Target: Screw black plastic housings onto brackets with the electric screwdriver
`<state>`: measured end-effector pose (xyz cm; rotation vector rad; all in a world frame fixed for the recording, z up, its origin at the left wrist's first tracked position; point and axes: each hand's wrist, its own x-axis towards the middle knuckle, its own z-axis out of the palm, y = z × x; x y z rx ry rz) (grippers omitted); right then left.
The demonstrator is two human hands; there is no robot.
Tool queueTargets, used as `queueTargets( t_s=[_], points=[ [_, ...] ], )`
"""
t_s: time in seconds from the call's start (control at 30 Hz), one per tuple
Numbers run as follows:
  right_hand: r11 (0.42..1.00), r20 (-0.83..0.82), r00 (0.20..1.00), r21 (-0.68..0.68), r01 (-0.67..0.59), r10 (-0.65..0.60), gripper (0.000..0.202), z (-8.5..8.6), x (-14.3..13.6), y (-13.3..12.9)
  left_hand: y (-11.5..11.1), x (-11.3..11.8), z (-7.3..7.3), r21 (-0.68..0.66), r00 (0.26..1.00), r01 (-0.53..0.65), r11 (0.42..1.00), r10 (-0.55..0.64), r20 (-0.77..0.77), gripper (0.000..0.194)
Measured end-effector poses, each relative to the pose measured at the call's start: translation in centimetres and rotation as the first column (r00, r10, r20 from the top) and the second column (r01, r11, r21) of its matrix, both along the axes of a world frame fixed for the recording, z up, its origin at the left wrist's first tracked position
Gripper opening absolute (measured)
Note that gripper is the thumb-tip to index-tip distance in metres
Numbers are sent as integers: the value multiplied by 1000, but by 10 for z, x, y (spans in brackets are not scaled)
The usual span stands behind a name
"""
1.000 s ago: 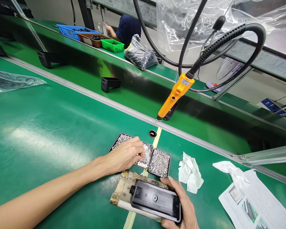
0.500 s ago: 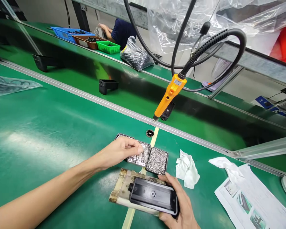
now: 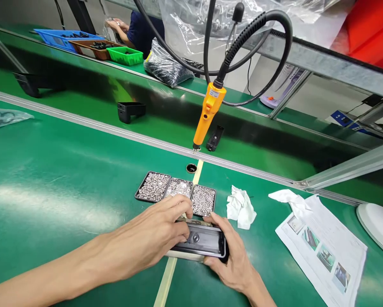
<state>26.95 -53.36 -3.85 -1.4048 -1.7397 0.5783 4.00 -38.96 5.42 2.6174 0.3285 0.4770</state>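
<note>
A black plastic housing lies open side up on a pale taped block. My right hand grips the housing's right end, thumb at the near side and fingers at the far side. Over the left end is my left hand, its bent fingertips reaching down into the housing; whatever they pinch is hidden. Just beyond stand three small trays of metal hardware: a left tray, a middle tray partly behind my left hand, and a right tray.
An orange electric screwdriver hangs from a cable beyond the trays, above a round black cup. Crumpled tissue and a printed sheet lie to the right. Black parts sit on the green belt; a person's hands work behind.
My left hand has moved from the middle hardware tray down to the left end of the housing, fingers now inside it. My right hand keeps its grip. The view has shifted.
</note>
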Motion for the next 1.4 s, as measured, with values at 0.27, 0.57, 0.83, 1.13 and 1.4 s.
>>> queueTargets(
  t_s=[0.27, 0.57, 0.83, 1.13, 1.4],
  points=[
    [1000, -2, 1000, -2, -10, 10, 80, 1, 0, -2, 2, -19, -11, 41, 995, 54, 998, -50, -81, 21],
    [999, -21, 1000, 35, -22, 23, 81, 5, -1, 3, 5, -23, -29, 52, 985, 149, 987, -144, -96, 47],
    [1000, 12, 1000, 26, -9, 9, 81, 5, 0, 2, 6, -11, -18, -141, 994, 104, 985, -108, -14, 32],
    [1000, -4, 1000, -31, 2, -2, 83, 1, 1, -3, 71, -41, -37, -24, 827, -544, 839, 540, 157, 22],
    [996, -9, 996, -2, 84, -84, 83, -10, 10, -11, 86, -52, -74, 65, 871, -486, 871, 489, -48, 22]
  ],
)
